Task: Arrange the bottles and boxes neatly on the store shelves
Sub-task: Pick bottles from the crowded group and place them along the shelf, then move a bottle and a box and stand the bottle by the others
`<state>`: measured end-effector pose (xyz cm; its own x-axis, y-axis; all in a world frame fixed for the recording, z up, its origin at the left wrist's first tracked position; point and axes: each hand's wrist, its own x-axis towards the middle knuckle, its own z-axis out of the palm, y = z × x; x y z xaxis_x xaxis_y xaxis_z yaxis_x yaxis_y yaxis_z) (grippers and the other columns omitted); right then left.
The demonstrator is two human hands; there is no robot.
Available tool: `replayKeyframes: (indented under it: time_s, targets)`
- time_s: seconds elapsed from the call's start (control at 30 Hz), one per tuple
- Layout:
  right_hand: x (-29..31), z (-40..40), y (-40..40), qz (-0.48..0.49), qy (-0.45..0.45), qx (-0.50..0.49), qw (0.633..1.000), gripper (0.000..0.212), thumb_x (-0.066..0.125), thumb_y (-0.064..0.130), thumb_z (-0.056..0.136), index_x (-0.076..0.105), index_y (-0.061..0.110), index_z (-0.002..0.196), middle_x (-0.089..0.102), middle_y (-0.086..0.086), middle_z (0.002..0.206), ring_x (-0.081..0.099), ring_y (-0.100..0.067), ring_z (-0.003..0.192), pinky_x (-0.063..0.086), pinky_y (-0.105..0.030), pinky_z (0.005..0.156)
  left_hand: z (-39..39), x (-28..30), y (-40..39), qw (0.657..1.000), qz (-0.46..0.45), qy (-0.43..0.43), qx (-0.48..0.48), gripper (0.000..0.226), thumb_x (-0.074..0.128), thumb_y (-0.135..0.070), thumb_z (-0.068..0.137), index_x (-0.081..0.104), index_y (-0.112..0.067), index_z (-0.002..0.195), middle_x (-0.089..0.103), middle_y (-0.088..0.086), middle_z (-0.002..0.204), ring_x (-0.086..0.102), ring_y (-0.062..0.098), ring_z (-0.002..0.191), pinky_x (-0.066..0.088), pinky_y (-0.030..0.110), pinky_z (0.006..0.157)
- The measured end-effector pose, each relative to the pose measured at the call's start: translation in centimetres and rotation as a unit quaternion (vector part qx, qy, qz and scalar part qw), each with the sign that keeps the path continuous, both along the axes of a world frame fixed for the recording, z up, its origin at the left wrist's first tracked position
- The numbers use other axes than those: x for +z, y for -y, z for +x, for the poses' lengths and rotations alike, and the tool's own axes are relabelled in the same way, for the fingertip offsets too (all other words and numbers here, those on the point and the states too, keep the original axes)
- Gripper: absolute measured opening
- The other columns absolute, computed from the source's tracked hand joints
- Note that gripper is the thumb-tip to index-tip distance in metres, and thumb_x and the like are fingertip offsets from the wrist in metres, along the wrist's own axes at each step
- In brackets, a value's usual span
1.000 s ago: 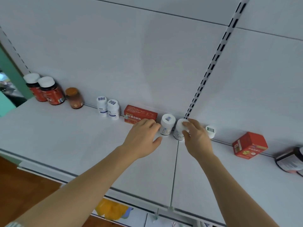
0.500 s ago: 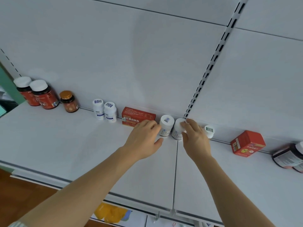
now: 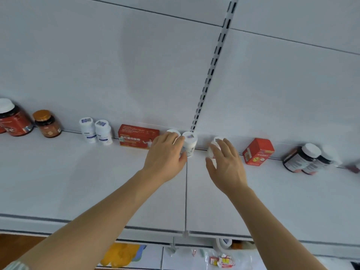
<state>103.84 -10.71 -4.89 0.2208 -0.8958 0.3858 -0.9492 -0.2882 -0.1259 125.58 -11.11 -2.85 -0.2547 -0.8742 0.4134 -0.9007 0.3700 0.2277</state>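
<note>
Bottles and boxes line the back of a white shelf. My left hand curls over a white bottle, hiding most of it, with its thumb against a second white bottle just to the right. My right hand reaches, fingers spread and fairly straight, onto a small white bottle by the back wall. A flat red box lies left of my left hand. A red cube box stands askew right of my right hand.
Two white bottles, an amber jar and a red-label bottle stand at the back left. Dark bottles lean at the far right. A slotted upright runs up the wall. A lower shelf holds yellow packs.
My right hand let go of the second white bottle and moved right onto the small white bottle. My left hand moved onto the first white bottle. The view shifted right.
</note>
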Motion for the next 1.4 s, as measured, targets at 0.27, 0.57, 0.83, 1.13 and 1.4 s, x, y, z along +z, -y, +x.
replayKeyframes:
  time_s: [0.27, 0.57, 0.83, 1.13, 1.4]
  targets:
    - [2.3, -7.7, -6.2, 0.005, -0.028, -0.081, 0.996, 0.050, 0.047, 0.041, 0.097, 0.054, 0.009, 0.134, 0.048, -0.016, 0.145, 0.034, -0.035, 0.142, 0.032, -0.048, 0.115, -8.9, 1.8, -2.6, 0.999, -0.017, 0.012, -0.046, 0.037, 0.058, -0.031, 0.086, 0.059, -0.009, 0.115, 0.059, 0.006, 0.112, 0.052, 0.029, 0.112, 0.046, 0.043, 0.091]
    - [3.4, -23.4, -16.3, 0.044, -0.029, -0.170, 0.984, 0.064, 0.030, 0.053, 0.098, 0.042, 0.013, 0.146, 0.037, -0.014, 0.154, 0.026, -0.032, 0.146, 0.024, -0.046, 0.119, -26.1, 3.2, -9.4, 0.995, -0.023, 0.035, -0.091, 0.050, 0.054, -0.039, 0.091, 0.053, -0.010, 0.132, 0.054, 0.010, 0.132, 0.045, 0.032, 0.126, 0.042, 0.046, 0.102]
    - [4.7, -39.2, -25.1, 0.067, -0.005, -0.256, 0.964, 0.065, 0.036, 0.052, 0.100, 0.030, 0.015, 0.152, 0.027, -0.011, 0.160, 0.015, -0.030, 0.150, 0.015, -0.043, 0.121, -43.6, 3.6, -15.4, 0.984, -0.025, 0.034, -0.172, 0.053, 0.053, -0.041, 0.092, 0.051, -0.011, 0.136, 0.051, 0.012, 0.141, 0.041, 0.033, 0.134, 0.036, 0.047, 0.109]
    - [4.6, -54.1, -29.9, 0.081, -0.015, -0.362, 0.929, 0.065, 0.034, 0.054, 0.099, 0.030, 0.017, 0.152, 0.028, -0.008, 0.159, 0.017, -0.029, 0.149, 0.016, -0.042, 0.121, -62.1, 2.5, -16.7, 0.959, -0.003, 0.022, -0.284, 0.054, 0.048, -0.043, 0.095, 0.046, -0.015, 0.142, 0.047, 0.007, 0.145, 0.038, 0.026, 0.135, 0.031, 0.040, 0.112]
    - [5.7, -67.7, -28.1, 0.087, -0.033, -0.397, 0.913, 0.062, 0.039, 0.049, 0.100, 0.032, 0.015, 0.151, 0.033, -0.008, 0.156, 0.019, -0.029, 0.148, 0.018, -0.042, 0.122, -76.8, 1.8, -13.5, 0.945, 0.024, -0.022, -0.325, 0.047, 0.051, -0.040, 0.092, 0.055, -0.013, 0.130, 0.059, 0.004, 0.126, 0.050, 0.025, 0.119, 0.042, 0.039, 0.101]
